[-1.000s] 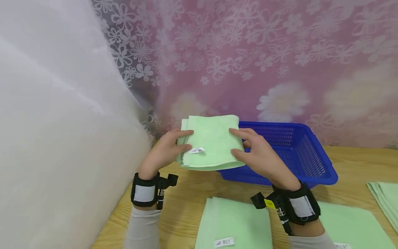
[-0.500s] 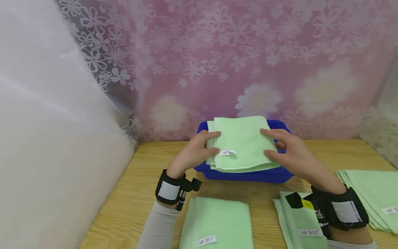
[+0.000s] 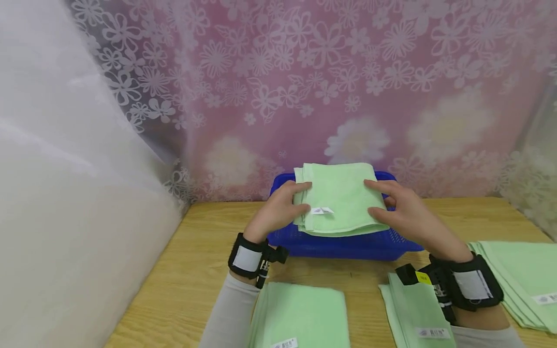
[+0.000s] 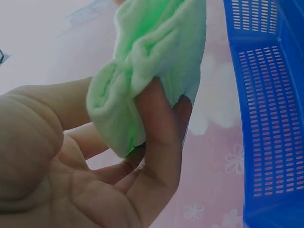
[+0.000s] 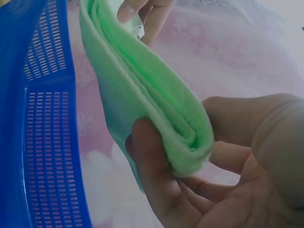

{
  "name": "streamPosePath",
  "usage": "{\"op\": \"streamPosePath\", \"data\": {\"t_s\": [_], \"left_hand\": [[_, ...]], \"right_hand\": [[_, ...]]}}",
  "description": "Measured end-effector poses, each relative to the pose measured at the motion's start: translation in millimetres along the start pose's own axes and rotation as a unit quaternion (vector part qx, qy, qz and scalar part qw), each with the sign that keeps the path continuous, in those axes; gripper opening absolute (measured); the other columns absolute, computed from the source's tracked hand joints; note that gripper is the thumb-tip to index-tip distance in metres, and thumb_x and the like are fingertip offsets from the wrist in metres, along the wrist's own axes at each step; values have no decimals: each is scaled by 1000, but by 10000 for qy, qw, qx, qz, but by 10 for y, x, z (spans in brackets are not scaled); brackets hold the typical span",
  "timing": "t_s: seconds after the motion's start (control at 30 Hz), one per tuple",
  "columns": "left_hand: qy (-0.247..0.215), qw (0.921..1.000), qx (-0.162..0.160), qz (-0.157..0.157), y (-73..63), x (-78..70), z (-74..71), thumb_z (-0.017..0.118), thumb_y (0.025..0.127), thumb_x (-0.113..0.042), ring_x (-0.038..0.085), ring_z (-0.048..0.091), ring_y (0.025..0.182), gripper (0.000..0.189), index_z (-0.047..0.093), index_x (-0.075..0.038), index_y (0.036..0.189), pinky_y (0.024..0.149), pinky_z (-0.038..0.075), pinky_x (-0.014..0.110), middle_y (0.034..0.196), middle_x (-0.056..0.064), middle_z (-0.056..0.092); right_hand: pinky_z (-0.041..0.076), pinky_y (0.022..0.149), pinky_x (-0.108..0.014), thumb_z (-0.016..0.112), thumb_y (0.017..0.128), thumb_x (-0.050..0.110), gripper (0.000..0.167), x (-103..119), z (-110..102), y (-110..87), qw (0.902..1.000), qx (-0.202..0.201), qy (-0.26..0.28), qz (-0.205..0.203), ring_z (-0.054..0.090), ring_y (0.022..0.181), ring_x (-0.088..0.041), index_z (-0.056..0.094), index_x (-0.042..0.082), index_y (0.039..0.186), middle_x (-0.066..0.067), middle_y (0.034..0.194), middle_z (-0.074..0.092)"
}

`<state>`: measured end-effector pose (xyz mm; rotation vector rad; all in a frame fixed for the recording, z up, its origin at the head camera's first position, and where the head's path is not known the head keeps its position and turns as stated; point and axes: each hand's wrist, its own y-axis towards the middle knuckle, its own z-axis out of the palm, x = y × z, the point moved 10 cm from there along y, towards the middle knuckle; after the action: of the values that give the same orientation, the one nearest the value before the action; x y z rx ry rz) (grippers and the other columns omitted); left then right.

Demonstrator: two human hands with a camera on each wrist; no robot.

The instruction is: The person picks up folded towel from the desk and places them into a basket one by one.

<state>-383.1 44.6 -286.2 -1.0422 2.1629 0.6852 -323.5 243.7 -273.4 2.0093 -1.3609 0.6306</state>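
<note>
While the bench (image 3: pixel 209 256) carries a blue basket (image 3: pixel 335 248) toward its far edge, long side running left to right, one folded towel (image 3: pixel 341 193) is held clear of the wood. Head view: towel overlaps most of the basket. Wrist views: gap between cloth and basket walls; whether it lies squarely over the opening, cannot tell. Towel near square, a touch wider left to right, roughly in line with the basket's long side. Left hand (image 3: pixel 280 208) pinches the left side, layered edges there; right hand (image 3: pixel 400 208) pinches the right. Grip narrow on cloth both ends; neither hand nearer. White tag (image 3: pixel 322 210) by left thumb.
</note>
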Motion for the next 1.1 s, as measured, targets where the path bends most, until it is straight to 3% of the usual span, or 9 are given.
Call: {"op": "streamPosePath", "data": {"t_s": [0.17,0.4,0.5,0.67,0.9,1.0,1.1], "left_hand": [[100,9999,-115,45,35,16,-39,63,97,-7,23,49,91,56,45,-7,150,73,42,29,132,15,51],[165,9998,-63,-14,76,57,-63,62,97,-7,22,46,78,57,44,-8,151,67,40,29,125,15,50],[334,9994,-1,-55,120,72,-35,62,97,-7,22,45,82,58,43,-7,151,69,39,29,122,15,50],[627,9972,228,-351,187,184,97,61,96,-2,24,44,95,58,42,-6,152,70,39,27,129,19,48],[950,9896,863,-657,262,363,412,56,97,2,20,42,72,65,33,-7,156,55,34,25,142,21,40],[1144,9867,906,-715,287,423,498,57,95,3,21,48,87,65,34,-6,156,56,36,24,145,21,40],[1260,9849,898,-779,311,498,565,59,93,5,24,48,102,66,36,-4,154,58,37,23,149,20,39]], "right_hand": [[46,65,-26,62,99,11,65,-10,0,92,10000,13,-22,14,62,101,-34,32,4,156,-25,153,32],[49,68,-26,61,99,12,65,-31,13,152,10000,20,24,50,62,105,-36,31,5,156,-25,153,32],[50,71,-26,62,99,12,65,-68,19,179,9999,21,29,100,62,107,-38,31,5,157,-26,153,30],[52,77,-35,61,99,11,65,-181,113,240,9996,160,-172,140,57,115,-48,32,2,156,-31,152,29],[51,75,-39,62,96,10,62,-401,341,340,9980,229,-522,282,56,109,-45,37,-3,152,-32,146,38],[50,78,-42,62,95,8,60,-468,451,383,9970,263,-699,223,56,107,-41,39,-6,149,-34,144,41],[48,88,-52,62,94,6,59,-537,544,415,9964,285,-771,224,53,116,-43,41,-8,148,-34,143,43]]}}
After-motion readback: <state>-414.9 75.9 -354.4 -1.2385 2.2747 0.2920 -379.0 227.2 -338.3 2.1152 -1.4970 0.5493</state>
